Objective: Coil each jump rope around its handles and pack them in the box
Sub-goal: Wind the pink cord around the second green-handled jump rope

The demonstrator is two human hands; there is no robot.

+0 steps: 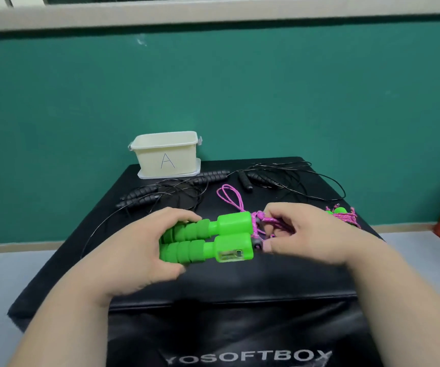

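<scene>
Head view, the only one.

- Left grip [144,242] is closed round the ribbed ends of the two green handles [213,239]. It holds them side by side, low over the middle of the black padded block [240,282].
- Right grip [306,234] pinches the pink rope [266,221] right at the handles' swivel ends, thumb tip beside the near swivel.
- One loose loop of that rope lies on the block just behind the handles. How much slack sits under the right hand, can't tell.
- Box [167,154], marked A and lid off, stands at the block's back left corner, well apart from the hands. Inside not visible from here.
- Second green-and-pink bundle [342,214] at the right edge looks already coiled but isn't boxed.
- Black ropes [160,192] lie loose and tangled between the box and the hands.

My read: handles are paired, but no wraps are on yet.

To do it well:
- Hold the handles parallel with ends flush.
- Start the first turn tight against the swivels, then lay turns side by side under steady tension.
- Pin each turn with the left thumb so nothing slips.
- Draw the loose loop in before it snags the black ropes.
- The cord looks soft and braided, so tucking the tail under the last turn should hold.
</scene>
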